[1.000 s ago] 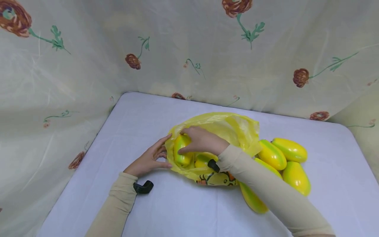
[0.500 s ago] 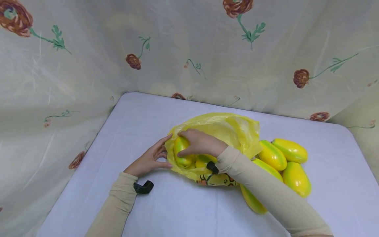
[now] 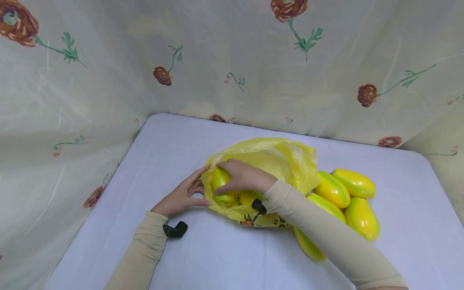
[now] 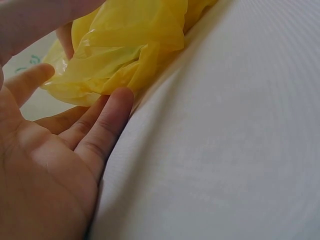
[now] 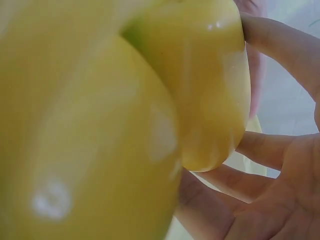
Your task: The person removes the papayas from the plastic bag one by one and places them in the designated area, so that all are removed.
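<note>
Inside the mouth of a yellow plastic bag [image 3: 270, 152], my right hand [image 3: 246, 176] grips a yellow-green mango [image 3: 220, 179] with thumb and fingers. In the right wrist view the fingers curve round the end of this mango [image 5: 212, 85], and a second mango [image 5: 100, 150] fills the near left. That second mango [image 3: 248, 197] lies in the bag beside the held one. My left hand [image 3: 183, 196] is at the bag's left side, thumb and fingers spread. In the left wrist view its extended fingers [image 4: 117, 112] touch the crumpled bag [image 4: 115, 65] from outside.
To the right of the bag several mangoes [image 3: 362, 219] lie in a cluster on the white-covered table [image 3: 217, 257], partly under the right forearm [image 3: 326, 233]. A flowered curtain [image 3: 203, 60] hangs behind and to the left of the table.
My right hand has moved slightly down and left with the mango, lower into the bag. The left hand stays where it was.
</note>
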`<state>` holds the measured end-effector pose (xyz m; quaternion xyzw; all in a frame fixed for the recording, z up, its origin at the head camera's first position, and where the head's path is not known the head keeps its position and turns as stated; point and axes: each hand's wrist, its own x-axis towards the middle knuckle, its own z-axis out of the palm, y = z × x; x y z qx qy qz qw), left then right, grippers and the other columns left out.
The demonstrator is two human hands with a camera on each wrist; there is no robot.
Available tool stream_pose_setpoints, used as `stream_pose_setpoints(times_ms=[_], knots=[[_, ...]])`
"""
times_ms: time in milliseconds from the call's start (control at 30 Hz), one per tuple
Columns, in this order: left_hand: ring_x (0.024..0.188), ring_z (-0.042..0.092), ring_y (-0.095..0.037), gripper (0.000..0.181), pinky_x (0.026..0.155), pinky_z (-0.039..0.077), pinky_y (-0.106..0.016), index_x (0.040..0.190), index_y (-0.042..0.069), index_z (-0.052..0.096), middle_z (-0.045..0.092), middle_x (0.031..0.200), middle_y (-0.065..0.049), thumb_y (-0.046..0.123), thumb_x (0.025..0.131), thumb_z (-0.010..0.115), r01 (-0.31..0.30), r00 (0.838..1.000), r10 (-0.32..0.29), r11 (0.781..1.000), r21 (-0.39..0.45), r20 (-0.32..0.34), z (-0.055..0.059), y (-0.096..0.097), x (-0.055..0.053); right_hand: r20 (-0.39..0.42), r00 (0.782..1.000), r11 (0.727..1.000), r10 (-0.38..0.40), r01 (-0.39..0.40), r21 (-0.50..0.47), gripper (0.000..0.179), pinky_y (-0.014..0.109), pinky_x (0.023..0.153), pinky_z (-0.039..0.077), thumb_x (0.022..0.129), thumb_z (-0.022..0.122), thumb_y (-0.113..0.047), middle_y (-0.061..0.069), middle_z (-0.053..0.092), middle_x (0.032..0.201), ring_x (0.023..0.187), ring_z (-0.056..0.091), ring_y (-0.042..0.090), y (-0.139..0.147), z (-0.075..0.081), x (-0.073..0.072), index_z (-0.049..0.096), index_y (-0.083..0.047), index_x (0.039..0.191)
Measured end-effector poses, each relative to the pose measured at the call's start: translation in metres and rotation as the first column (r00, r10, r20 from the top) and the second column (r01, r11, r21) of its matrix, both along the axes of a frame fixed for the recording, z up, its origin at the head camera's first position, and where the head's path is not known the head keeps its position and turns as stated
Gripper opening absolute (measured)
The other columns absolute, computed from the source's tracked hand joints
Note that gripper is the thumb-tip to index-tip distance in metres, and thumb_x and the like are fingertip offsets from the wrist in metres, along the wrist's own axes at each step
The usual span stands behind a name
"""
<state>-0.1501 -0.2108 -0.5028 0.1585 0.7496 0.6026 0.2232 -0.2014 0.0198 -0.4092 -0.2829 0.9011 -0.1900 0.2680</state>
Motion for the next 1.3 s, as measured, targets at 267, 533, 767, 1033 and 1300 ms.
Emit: stream_pose_setpoints(times_ms=[267, 533, 767, 1033, 1300], knots=[[0.115, 0.061, -0.026, 0.105, 0.108, 0.048, -0.032, 0.163, 0.043, 0.018, 0.053, 0.153, -0.011, 0.018, 0.087, 0.085, 0.007, 1.0, -0.007, 1.0, 0.007, -0.005, -0.001, -0.001, 0.0, 0.003, 1.0, 1.0, 0.001, 0.0, -0.009, 0.086, 0.041, 0.105, 0.05, 0.089, 0.079, -0.046, 0.012, 0.054, 0.149, 0.12, 0.055, 0.024, 0.004, 0.001, -0.001, 0.042, -0.009, 0.157], [0.116, 0.061, -0.026, 0.105, 0.108, 0.048, -0.035, 0.163, 0.044, 0.018, 0.052, 0.154, -0.01, 0.017, 0.086, 0.085, 0.004, 1.0, -0.004, 1.0, 0.004, -0.001, 0.001, 0.0, 0.0, -0.02, 0.999, 0.998, 0.032, -0.032, -0.049, 0.087, 0.042, 0.108, 0.049, 0.089, 0.08, -0.046, 0.013, 0.054, 0.15, 0.123, 0.056, 0.025, 0.01, 0.001, -0.001, 0.042, -0.006, 0.157], [0.117, 0.061, -0.027, 0.106, 0.113, 0.045, -0.045, 0.163, 0.044, 0.018, 0.052, 0.153, -0.011, 0.018, 0.086, 0.086, 0.007, 1.0, -0.007, 1.0, 0.005, -0.004, 0.001, 0.0, 0.001, -0.032, 0.998, 0.994, 0.046, -0.049, -0.095, 0.086, 0.043, 0.111, 0.048, 0.089, 0.08, -0.042, 0.013, 0.052, 0.153, 0.126, 0.056, 0.026, 0.018, 0.006, -0.003, 0.042, -0.004, 0.156], [0.118, 0.061, -0.026, 0.106, 0.114, 0.043, -0.047, 0.163, 0.044, 0.018, 0.051, 0.155, -0.009, 0.021, 0.085, 0.087, -0.001, 1.0, 0.001, 1.0, 0.001, 0.004, 0.001, -0.001, 0.001, -0.029, 0.999, 0.99, 0.037, -0.04, -0.136, 0.086, 0.046, 0.116, 0.044, 0.088, 0.081, -0.041, 0.015, 0.046, 0.159, 0.138, 0.051, 0.03, 0.023, 0.012, -0.002, 0.042, -0.006, 0.157], [0.117, 0.061, -0.027, 0.106, 0.112, 0.045, -0.043, 0.163, 0.043, 0.018, 0.051, 0.154, -0.01, 0.019, 0.086, 0.086, 0.005, 1.0, -0.005, 1.0, 0.002, -0.01, 0.001, 0.0, 0.001, -0.042, 0.999, 0.985, 0.008, -0.015, -0.171, 0.089, 0.048, 0.119, 0.042, 0.086, 0.082, -0.046, 0.011, 0.043, 0.162, 0.144, 0.047, 0.029, 0.032, 0.019, 0.002, 0.042, -0.013, 0.158]])
